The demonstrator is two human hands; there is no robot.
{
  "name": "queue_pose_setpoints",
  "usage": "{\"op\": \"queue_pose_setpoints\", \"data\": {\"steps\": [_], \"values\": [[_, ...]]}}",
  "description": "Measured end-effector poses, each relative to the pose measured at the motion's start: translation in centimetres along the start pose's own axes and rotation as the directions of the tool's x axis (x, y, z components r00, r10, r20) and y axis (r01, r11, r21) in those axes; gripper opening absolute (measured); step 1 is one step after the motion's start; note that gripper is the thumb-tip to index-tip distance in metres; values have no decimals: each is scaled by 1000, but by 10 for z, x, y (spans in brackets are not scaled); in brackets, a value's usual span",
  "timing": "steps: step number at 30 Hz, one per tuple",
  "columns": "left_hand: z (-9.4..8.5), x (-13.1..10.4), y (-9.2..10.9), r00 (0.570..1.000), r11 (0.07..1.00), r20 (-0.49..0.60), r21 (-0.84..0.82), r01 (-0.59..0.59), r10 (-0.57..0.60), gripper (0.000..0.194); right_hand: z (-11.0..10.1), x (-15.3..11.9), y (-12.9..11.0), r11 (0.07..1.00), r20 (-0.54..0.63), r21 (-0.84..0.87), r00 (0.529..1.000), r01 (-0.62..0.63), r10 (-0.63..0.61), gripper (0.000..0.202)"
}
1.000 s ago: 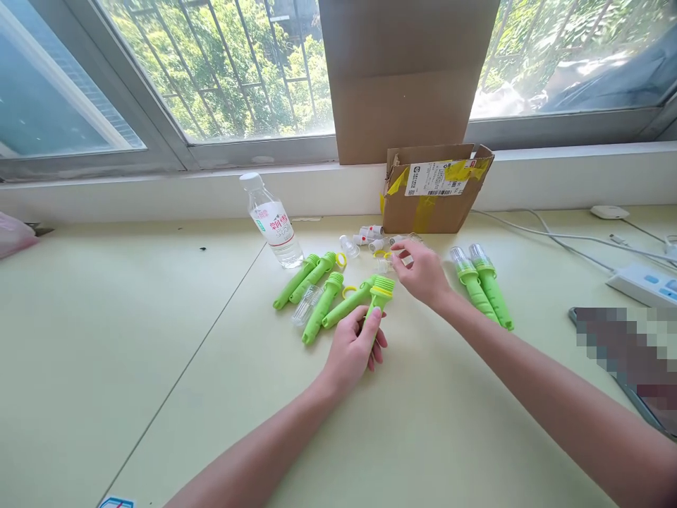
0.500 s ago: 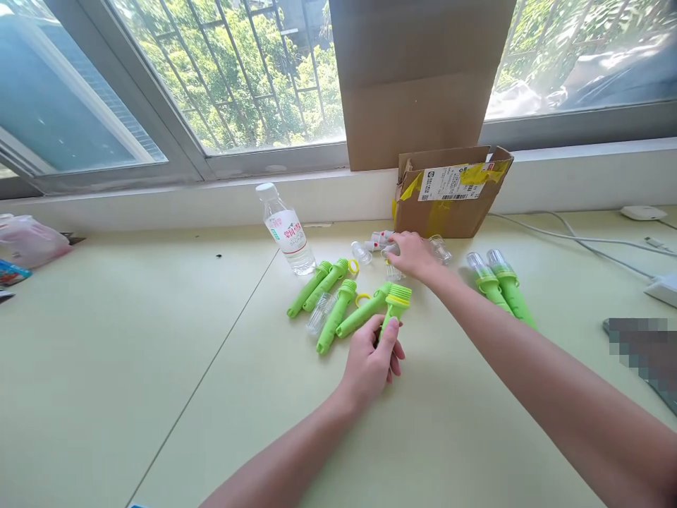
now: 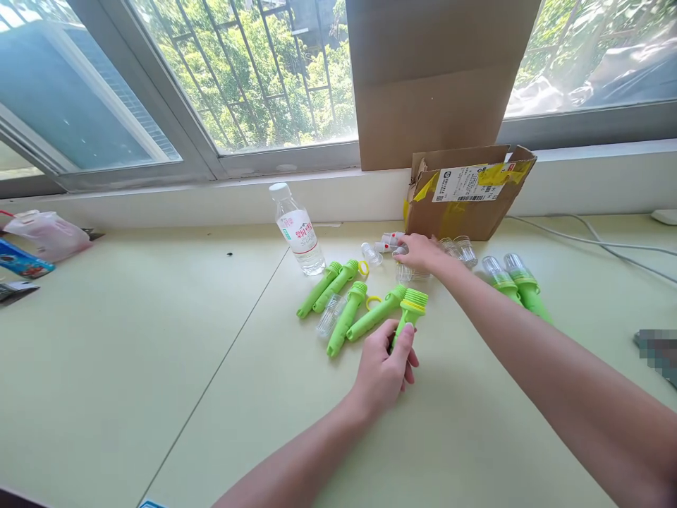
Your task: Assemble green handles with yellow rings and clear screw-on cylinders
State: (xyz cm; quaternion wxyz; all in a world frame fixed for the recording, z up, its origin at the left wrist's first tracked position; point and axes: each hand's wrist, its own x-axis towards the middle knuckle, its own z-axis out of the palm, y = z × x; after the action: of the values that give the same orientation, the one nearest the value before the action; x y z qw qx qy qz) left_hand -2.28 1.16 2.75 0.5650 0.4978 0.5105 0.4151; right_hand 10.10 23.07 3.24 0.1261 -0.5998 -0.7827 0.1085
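Note:
My left hand (image 3: 386, 363) is wrapped round a green flashlight handle (image 3: 414, 305), its threaded end pointing up with a yellow ring around it. Farther back, my right hand (image 3: 420, 252) has its fingers curled down among small white parts with red dots (image 3: 390, 242); what they pinch is mostly hidden. Under and beside that hand lie clear ribbed covers (image 3: 465, 250). A small clear piece (image 3: 371, 254) is to its left. Several more green handles (image 3: 346, 319) lie left of my left hand, with a clear ribbed cover (image 3: 331, 315) and loose yellow rings (image 3: 373, 303) among them.
Two green pieces with clear covers fitted (image 3: 521, 282) lie at right. An open cardboard box (image 3: 465, 204) stands by the window wall. A water bottle (image 3: 299, 233) is upright behind the handles. Cables (image 3: 597, 242) run along the back right; a pink plastic bag (image 3: 50, 236) sits far left.
The whole view has shifted, so things appear slightly farther right. My left hand still holds the green handle, and my right hand stays at the small parts, barely moved among them.

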Motion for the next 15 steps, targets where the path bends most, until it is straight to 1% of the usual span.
{"op": "queue_pose_setpoints", "data": {"steps": [4, 7, 10, 11, 13, 15], "values": [[0, 0, 1, 1000, 1000, 3, 4, 7, -7, 42, -1, -1, -1, 999, -45, 46, 999, -9, 11, 31], [0, 0, 1, 1000, 1000, -1, 16, 1, -1, 42, -4, -7, -1, 997, -115, 76, 993, -9, 18, 34], [0, 0, 0, 1000, 1000, 10, 22, -9, 9, 41, -6, -22, -2, 994, -213, 113, 977, 3, 22, 35], [0, 0, 0, 1000, 1000, 13, 23, -13, 13, 41, -7, -29, -3, 985, -286, 165, 958, 44, 5, 34], [0, 0, -1, 1000, 999, 14, 24, -21, 21, 41, -8, -48, -6, 962, -392, 232, 919, 147, -46, 30], [0, 0, -1, 1000, 999, 10, 22, -27, 27, 41, -8, -71, -7, 934, -434, 281, 897, 221, -82, 25]]}}
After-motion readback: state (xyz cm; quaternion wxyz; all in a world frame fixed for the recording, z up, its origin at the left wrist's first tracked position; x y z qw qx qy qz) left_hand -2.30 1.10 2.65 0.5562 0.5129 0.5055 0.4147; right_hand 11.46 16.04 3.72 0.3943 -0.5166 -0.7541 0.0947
